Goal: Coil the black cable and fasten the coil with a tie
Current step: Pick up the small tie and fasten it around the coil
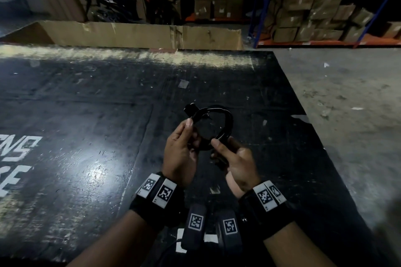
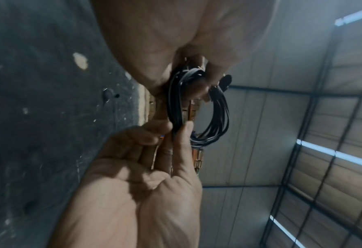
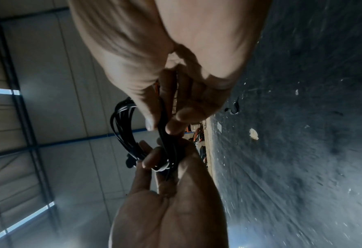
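The black cable (image 1: 213, 124) is wound into a coil of several loops and held in the air above the dark, scuffed surface (image 1: 86, 115), between both hands. The left hand (image 1: 181, 154) pinches the near-left side of the coil, its thumb lying along the strands towards the plug end (image 1: 191, 108) that projects at the top left. The right hand (image 1: 236, 162) grips the lower right of the bundle with its fingers (image 1: 218, 144) curled round the strands; the right wrist view shows thumb and fingertip pressed on a strand where the two hands meet.

No tie can be made out with certainty. A thin dark strand runs between the fingertips in the right wrist view, but whether it is a tie or a cable tail cannot be told.

Risks, as judged:
- The loops are held at only two points close together. If either pinch eases while a tie is passed round, the far side of the coil is likely to spring open and spread.
- The projecting plug end is unsecured and may pull a loop out under its own weight.
- The strands lie unevenly in the left wrist view (image 2: 196, 107); a tie cinched over crossed strands would sit loose.
- The coil is over the surface, so a drop would cost only a rewind.
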A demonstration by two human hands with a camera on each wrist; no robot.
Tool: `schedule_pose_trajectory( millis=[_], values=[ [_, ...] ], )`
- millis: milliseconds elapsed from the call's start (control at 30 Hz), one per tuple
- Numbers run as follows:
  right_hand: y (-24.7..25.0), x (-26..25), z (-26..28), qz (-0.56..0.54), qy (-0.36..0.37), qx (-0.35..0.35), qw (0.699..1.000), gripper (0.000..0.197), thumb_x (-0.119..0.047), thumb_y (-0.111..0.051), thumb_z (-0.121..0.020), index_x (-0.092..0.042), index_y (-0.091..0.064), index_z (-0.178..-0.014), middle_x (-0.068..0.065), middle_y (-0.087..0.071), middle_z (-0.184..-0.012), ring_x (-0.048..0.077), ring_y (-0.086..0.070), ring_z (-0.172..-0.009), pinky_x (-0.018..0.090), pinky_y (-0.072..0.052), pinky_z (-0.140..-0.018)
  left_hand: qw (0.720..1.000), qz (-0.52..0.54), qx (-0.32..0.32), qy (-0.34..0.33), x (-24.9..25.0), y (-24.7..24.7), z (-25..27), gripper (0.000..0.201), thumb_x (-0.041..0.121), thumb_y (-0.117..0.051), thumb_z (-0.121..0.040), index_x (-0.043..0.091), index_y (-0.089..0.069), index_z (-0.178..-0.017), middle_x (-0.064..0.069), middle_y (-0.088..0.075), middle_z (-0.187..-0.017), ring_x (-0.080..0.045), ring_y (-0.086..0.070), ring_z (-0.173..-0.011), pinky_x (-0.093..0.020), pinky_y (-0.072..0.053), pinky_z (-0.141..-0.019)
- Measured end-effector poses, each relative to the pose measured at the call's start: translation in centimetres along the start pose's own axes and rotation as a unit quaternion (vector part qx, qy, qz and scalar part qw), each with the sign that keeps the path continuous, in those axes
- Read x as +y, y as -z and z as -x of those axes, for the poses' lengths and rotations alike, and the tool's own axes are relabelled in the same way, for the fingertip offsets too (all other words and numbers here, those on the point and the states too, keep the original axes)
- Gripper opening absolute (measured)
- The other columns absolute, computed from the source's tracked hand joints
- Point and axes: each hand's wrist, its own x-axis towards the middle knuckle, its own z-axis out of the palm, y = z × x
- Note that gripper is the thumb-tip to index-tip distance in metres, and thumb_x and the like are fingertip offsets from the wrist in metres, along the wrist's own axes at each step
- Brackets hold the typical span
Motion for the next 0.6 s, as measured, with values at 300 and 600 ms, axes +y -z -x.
schedule_pose_trajectory(
  millis=[300,600],
  values=[
    [0.1,-2.9,-0.9,0.088,0.072,0.019,0.993,0.009,-0.015,-0.066,-0.095,-0.008,-0.068,-0.089,0.007,-0.077,-0.077,0.008,-0.049,-0.046,0.018,-0.040,-0.044,0.995,-0.081,0.003,0.056,-1.4,2.6,0.8,0.023,0.024,-0.045,-0.107,0.018,-0.067,-0.108,-0.009,-0.075,-0.113,-0.015,-0.072,-0.104,-0.040,-0.050,-0.098],
    [3.1,-5.1,-2.5,0.446,0.098,-0.150,0.877,0.005,-0.016,-0.073,-0.090,-0.010,-0.075,-0.089,0.006,-0.077,-0.071,0.008,-0.071,-0.065,0.029,-0.056,-0.067,0.923,-0.361,-0.112,-0.074,0.4,5.0,-1.1,0.036,0.036,-0.058,-0.096,0.019,-0.063,-0.127,-0.007,-0.069,-0.124,-0.018,-0.067,-0.115,-0.030,-0.055,-0.094]
  ],
)
